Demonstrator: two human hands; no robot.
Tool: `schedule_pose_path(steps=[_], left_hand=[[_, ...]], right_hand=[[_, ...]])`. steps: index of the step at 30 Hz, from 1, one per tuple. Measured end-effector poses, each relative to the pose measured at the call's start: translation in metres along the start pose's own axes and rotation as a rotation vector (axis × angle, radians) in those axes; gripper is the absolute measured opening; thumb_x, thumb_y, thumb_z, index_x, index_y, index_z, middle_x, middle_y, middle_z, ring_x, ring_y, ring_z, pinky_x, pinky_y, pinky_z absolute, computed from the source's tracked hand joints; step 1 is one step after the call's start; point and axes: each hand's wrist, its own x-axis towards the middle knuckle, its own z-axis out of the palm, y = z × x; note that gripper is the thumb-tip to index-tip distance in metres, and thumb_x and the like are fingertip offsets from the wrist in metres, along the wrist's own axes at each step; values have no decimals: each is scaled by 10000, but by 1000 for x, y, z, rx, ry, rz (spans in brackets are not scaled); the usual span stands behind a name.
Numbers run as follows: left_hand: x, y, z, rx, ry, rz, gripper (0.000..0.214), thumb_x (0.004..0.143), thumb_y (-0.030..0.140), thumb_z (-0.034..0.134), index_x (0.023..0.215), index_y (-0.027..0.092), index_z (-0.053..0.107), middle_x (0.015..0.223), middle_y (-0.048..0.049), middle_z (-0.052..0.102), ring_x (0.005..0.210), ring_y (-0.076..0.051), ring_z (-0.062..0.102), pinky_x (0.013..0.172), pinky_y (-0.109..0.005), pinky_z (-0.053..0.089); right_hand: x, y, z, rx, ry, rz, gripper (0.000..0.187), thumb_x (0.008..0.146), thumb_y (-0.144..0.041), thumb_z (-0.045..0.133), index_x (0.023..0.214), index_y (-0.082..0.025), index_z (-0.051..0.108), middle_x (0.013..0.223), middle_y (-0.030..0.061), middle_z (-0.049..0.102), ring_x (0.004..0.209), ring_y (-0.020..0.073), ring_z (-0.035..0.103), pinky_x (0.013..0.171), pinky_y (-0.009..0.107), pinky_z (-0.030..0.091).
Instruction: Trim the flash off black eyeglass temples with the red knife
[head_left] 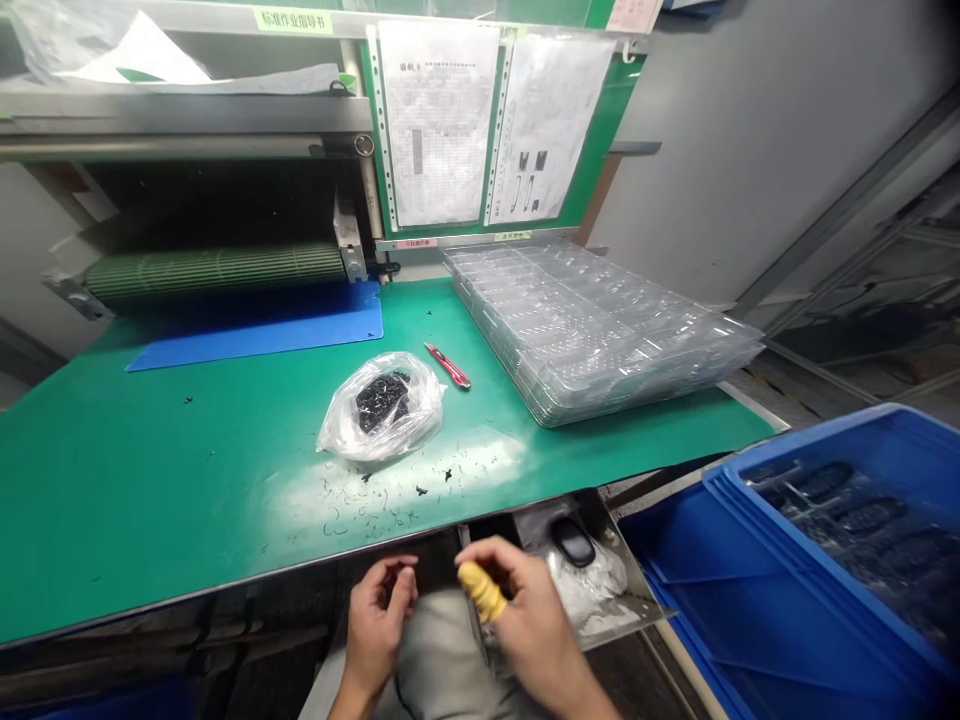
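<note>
A: Hands first. Where?
B: Both low at 6 o'clock, below the near edge of the green matted workbench, over the lap. The left hand has its fingers bent in towards the thumb, tips nearly meeting. Can't tell if it pinches something small. The right hand is loosely curled with nothing gripped, near the left but apart from it.
A: The yellow bit?
B: Ribbed yellow rubber finger cot, worn on one digit of the right hand. Looks like the thumb, not certain.
A: Handling?
B: My guess: very light, soft, stretchy, grippy rather than slick, and it tears if nicked. Best taken at its open end by the base of the digit and rolled, not tugged by the tip.
A: Orientation?
B: Long axis runs 4 to 10 o'clock. Closed tip points to 10, towards the left hand's fingertips. Open end sits at 4, against the hand.
A: Around it?
B: At 2 of the right hand, a grey metal pull-out tray holds a black oval plastic piece on crumpled clear film. At 12, on the bench, there's a clear plastic bag of small black parts with black scraps strewn in front of it and a red utility knife just beside it. At 1, a stack of clear blister trays. At 3, a blue plastic crate.
</note>
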Motion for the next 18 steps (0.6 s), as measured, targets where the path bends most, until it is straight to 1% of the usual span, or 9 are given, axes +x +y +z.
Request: schedule_pose_path(steps=[2,3,7,9,11,12,15,17,18], left_hand=[[-19,12,1,-81,-5,68,438,811,573,623,979,175,690,644,-16,617,471,-136,533,473,-254,466],[-28,18,1,-107,5,95,420,804,561,643,989,187,693,677,-20,623,477,-128,528,476,-247,467],[-50,34,2,-135,31,175,216,796,414,709,852,209,745,692,-28,635,480,-109,517,455,-211,445],[-52,38,0,-130,37,210,173,764,377,739,766,206,763,627,-30,625,497,-124,538,476,-213,456],[-52,40,-2,-121,57,218,170,733,361,764,694,196,764,582,-33,612,524,-140,558,514,-220,471],[-52,40,-2,-120,72,206,184,734,363,762,678,188,759,575,-33,603,526,-140,555,520,-220,469],[-53,36,-5,-134,117,126,263,773,413,724,683,166,733,575,-12,551,484,-117,500,484,-211,433],[-53,31,-6,-151,147,60,320,784,462,702,689,157,713,573,5,512,463,-104,463,464,-207,411],[-53,28,-7,-160,161,29,345,779,489,700,693,155,708,570,10,501,461,-103,456,460,-206,406]], right_hand=[[-14,5,18,88,-109,77,325,847,-478,571,851,-159,639,742,41,623,658,152,548,601,244,428],[-19,8,26,126,-155,118,369,837,-524,567,831,-158,613,704,30,595,619,139,523,572,239,420],[-25,13,44,174,-287,251,563,778,-741,478,780,-178,490,560,-44,438,466,83,359,447,212,323],[-24,11,42,117,-337,280,575,795,-748,443,762,-176,489,538,-55,423,435,72,329,428,211,301],[-22,8,30,4,-361,279,521,872,-659,440,787,-156,545,573,-37,492,434,76,386,445,217,344],[-20,8,21,-78,-346,270,468,916,-587,448,826,-147,579,620,-23,540,467,88,447,482,227,390],[-5,15,-16,-404,-193,268,289,987,-396,484,942,-146,620,837,22,630,748,153,609,710,317,501],[9,27,-39,-625,-101,320,228,978,-351,536,970,-141,624,953,50,639,916,196,617,840,393,499],[16,34,-48,-715,-87,351,211,967,-339,565,977,-138,628,989,58,641,953,207,616,870,414,496]])
